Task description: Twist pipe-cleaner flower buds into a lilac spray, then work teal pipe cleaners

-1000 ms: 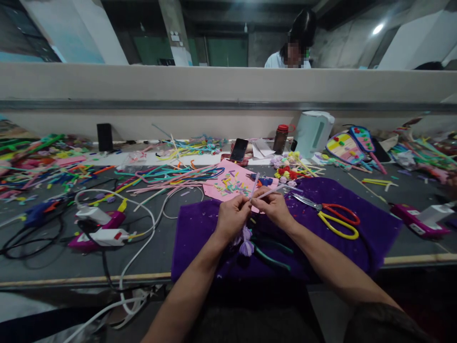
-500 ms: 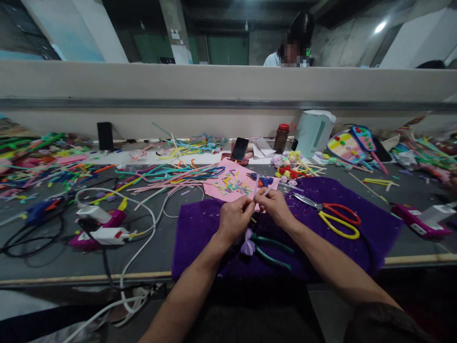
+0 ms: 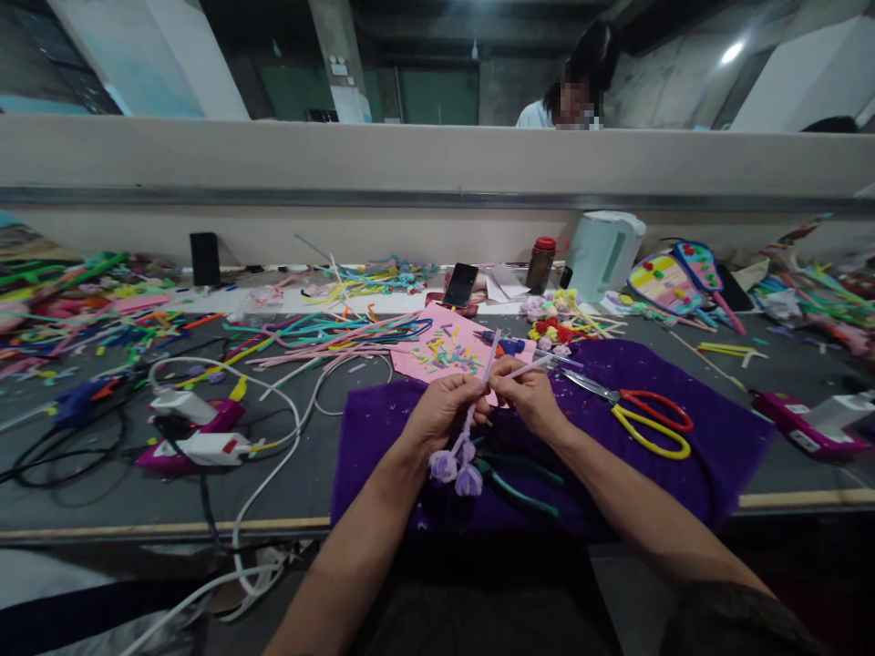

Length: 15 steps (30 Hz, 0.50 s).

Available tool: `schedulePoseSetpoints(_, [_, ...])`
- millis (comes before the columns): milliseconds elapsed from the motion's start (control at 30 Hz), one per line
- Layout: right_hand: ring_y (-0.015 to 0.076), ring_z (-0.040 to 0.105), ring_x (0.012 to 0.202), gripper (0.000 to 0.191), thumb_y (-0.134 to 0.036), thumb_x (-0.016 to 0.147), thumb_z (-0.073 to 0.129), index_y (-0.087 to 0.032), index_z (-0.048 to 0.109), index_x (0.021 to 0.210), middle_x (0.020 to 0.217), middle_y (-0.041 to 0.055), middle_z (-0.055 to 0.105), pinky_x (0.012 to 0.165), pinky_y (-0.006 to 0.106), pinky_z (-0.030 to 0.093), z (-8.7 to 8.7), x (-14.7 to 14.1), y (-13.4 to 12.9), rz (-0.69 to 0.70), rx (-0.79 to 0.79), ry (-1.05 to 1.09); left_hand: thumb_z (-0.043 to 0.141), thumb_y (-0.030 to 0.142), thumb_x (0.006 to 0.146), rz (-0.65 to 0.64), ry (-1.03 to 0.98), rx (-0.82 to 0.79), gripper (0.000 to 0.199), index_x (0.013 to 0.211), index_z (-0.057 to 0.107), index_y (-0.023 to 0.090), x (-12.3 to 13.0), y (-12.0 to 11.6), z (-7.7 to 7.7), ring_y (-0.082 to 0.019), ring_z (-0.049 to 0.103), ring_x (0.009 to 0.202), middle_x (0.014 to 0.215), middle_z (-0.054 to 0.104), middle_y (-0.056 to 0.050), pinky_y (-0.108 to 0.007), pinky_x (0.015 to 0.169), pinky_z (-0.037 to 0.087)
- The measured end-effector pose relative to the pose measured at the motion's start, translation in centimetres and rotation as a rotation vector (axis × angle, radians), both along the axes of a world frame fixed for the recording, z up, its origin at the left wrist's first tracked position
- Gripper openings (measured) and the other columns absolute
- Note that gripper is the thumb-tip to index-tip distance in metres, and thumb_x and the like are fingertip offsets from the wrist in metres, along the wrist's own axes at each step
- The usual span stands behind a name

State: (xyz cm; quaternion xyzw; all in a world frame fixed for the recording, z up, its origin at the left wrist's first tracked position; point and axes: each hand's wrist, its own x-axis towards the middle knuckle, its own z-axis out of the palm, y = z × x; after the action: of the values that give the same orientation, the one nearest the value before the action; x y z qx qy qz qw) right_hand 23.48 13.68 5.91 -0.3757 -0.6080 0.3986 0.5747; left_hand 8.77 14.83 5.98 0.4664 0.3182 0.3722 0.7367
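My left hand (image 3: 444, 407) is closed in a pinch around lilac pipe cleaner flowers (image 3: 468, 477), whose fuzzy heads hang below the fingers. A stem of theirs sticks up above the fingertips. Beside it, my right hand (image 3: 531, 396) pinches a pale lilac pipe cleaner (image 3: 530, 369) that points up and to the right. The fingertips of both hands nearly meet. Under them lie a purple cloth (image 3: 383, 424) and green-handled pliers (image 3: 523, 490), partly hidden by the flowers. Scissors (image 3: 619, 397) with red and yellow handles rest on the cloth to the right.
Ahead, a pink sheet (image 3: 416, 351) bears many small coloured bits, with a blue glue gun (image 3: 507, 346) at its right edge. Power strips (image 3: 198, 446) and loose cables lie at left. A kettle (image 3: 602, 255) and bottle (image 3: 541, 264) stand behind. Another person (image 3: 581, 82) is beyond the partition.
The lilac flowers have come up and left into fuller view below my left hand. The pipe cleaner in my right hand now shows longer and tilts further right.
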Motion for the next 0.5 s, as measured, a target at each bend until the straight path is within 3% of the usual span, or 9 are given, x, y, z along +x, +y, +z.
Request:
schedulePoseSetpoints(133, [0.0075,0.042,0.046,0.013,-0.028,0.071,0.057,-0.016,0.058,0.076,0.058,-0.0026,0.049,0.045,0.02,0.033,-0.09,0.03,-0.25,0.018,-0.022,-0.06,0.063,0.031,0.067,0.055,-0.012,-0.005,0.021,0.069,0.053,0.013,-0.04,0.15,0.14,-0.006,0.049,0.039,0.051,0.056,0.001,-0.017,0.042,0.038])
schedulePoseSetpoints(267, [0.0082,0.044,0.05,0.026,-0.026,0.069,0.059,-0.019,0.057,0.093,0.068,-0.0011,0.055,0.047,0.021,0.036,-0.5,0.18,-0.29,0.0,0.044,-0.174,0.062,0.029,0.066,0.081,-0.017,-0.02,0.019,0.066,0.052,0.013,-0.16,0.3,0.47,-0.006,0.047,0.038,0.049,0.054,0.002,-0.016,0.039,0.036])
schedulePoseSetpoints(367, [0.0085,0.046,0.05,0.023,-0.026,0.071,0.058,-0.02,0.058,0.093,0.075,0.0007,0.058,0.048,0.022,0.037,-0.62,0.4,-0.16,-0.075,0.146,-0.216,0.062,0.027,0.066,0.081,-0.015,-0.021,0.017,0.068,0.053,0.013,-0.22,0.27,0.48,-0.005,0.047,0.037,0.049,0.054,0.002,-0.016,0.038,0.036])
schedulePoseSetpoints(500, [0.0127,0.052,0.062,0.016,-0.026,0.075,0.056,-0.02,0.062,0.089,0.081,0.004,0.06,0.054,0.025,0.039,-0.27,0.92,0.04,-0.05,0.284,-0.302,0.062,0.029,0.066,0.068,-0.032,-0.004,0.018,0.067,0.052,0.013,-0.25,0.19,0.2,-0.005,0.047,0.039,0.051,0.054,0.003,-0.016,0.04,0.037])
